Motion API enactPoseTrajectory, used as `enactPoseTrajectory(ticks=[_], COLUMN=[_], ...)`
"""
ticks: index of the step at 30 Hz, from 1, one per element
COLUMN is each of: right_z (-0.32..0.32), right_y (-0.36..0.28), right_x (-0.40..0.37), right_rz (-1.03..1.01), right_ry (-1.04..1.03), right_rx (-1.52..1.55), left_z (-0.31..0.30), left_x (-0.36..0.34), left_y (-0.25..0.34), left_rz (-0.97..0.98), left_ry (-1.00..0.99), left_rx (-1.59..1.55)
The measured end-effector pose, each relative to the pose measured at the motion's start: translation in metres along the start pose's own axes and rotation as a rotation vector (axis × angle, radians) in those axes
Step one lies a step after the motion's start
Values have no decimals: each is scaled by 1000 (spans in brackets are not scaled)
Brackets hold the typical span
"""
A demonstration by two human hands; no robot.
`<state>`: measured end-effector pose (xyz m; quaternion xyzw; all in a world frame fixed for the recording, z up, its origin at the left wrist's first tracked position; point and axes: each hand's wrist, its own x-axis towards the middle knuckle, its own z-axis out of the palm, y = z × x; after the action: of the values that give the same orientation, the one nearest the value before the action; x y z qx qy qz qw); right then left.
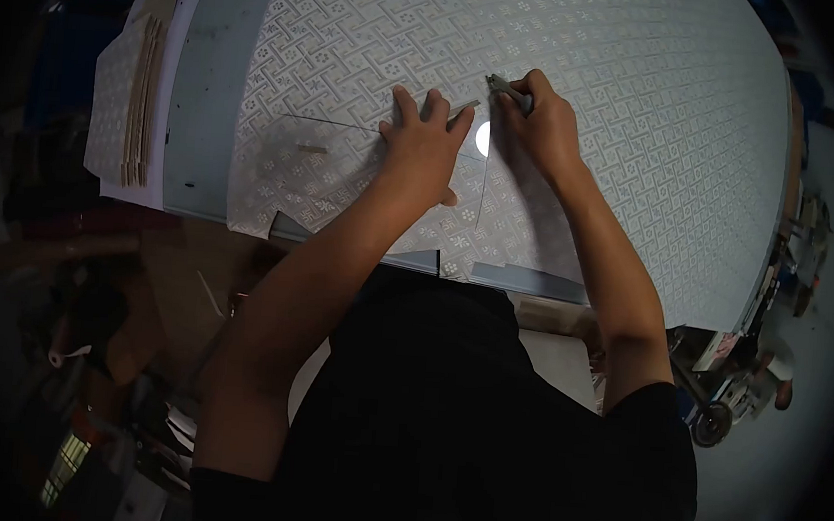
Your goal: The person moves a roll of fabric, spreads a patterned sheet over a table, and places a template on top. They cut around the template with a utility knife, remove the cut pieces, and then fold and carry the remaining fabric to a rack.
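Observation:
Patterned pale fabric point(635, 131) covers most of the table. My left hand point(424, 142) lies on it with fingers spread, pressing a flat piece whose thin tip shows beyond the fingers. My right hand point(547, 125) is closed around a small grey cutting tool point(509, 92), its tip touching the fabric to the right of and above my left hand. A dark line runs left from my left hand, and another runs down the fabric between my hands. A small bright spot point(483, 138) lies between the hands. A small grey strip point(311, 149) rests left of my left hand.
At the left edge stands a stack of patterned pieces point(126, 104) beside the bare blue-grey table border point(207, 95). The table's front edge runs close to my body. A wheeled metal item point(713, 422) is on the floor at right, with clutter at lower left.

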<state>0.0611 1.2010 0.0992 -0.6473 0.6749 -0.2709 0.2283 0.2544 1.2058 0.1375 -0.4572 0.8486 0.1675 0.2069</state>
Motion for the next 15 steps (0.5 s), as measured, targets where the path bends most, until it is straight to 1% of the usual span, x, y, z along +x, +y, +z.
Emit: enactPoseTrajectory(ticks=[1, 3, 4, 6, 7, 8, 10, 11, 13, 15], right_z=[-5, -18, -26, -39, -44, -47, -48, -45, -39, -33], right_y=[4, 12, 17, 25, 23, 20, 14, 15, 14, 9], right_x=[4, 20, 31, 58, 68, 78, 96, 102, 111, 119], right_rz=[-13, -136, -148, -370, -421, -423, -496, -499, -653, -678], right_ry=[-18, -182, -194, -426, -478, -482, -677, -681, -713, -748], right_rx=[9, -12, -2, -29, -1, 8, -98, -91, -44, -47], left_z=[2, 8, 9, 9, 8, 6, 6, 5, 6, 8], left_x=[0, 2, 2, 0, -1, -1, -1, -1, -1, 0], left_y=[0, -1, -1, -1, -1, -1, 1, 0, 0, -1], left_rz=[-22, -12, -30, -21, -31, -35, -43, -44, -54, -43], left_ry=[-7, 31, 26, 40, 33, 41, 43, 47, 47, 66], left_rx=[-7, -24, -25, -88, -85, -112, -138, -152, -166, -168])
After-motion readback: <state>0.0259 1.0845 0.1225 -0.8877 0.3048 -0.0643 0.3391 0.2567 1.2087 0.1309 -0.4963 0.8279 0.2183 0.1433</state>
